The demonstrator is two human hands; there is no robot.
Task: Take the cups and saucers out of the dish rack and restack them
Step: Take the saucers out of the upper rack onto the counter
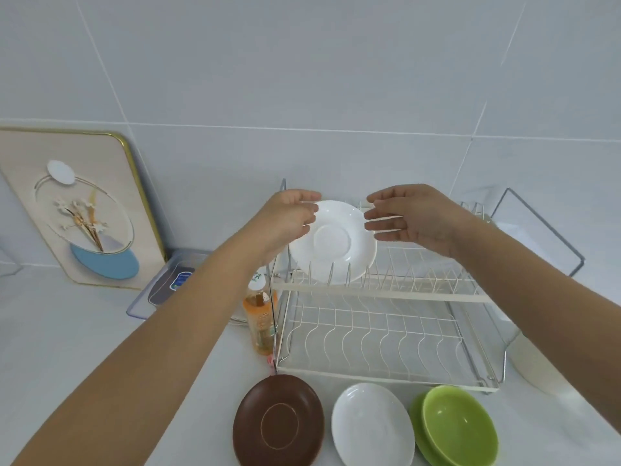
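— What crowds the left hand [285, 220]?
— The white saucer [332, 242] at its fingertips, the rack's upright post [284, 188] just behind, and an orange bottle [260, 317] below its wrist.
— And the right hand [413, 218]?
— The upper tier's prongs [403, 274] stand beneath it; open air lies above both hands.

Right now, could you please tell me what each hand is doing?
Left hand: closed on the rim of the white saucer standing in the rack.
Right hand: open, fingers spread beside the saucer, holding nothing.
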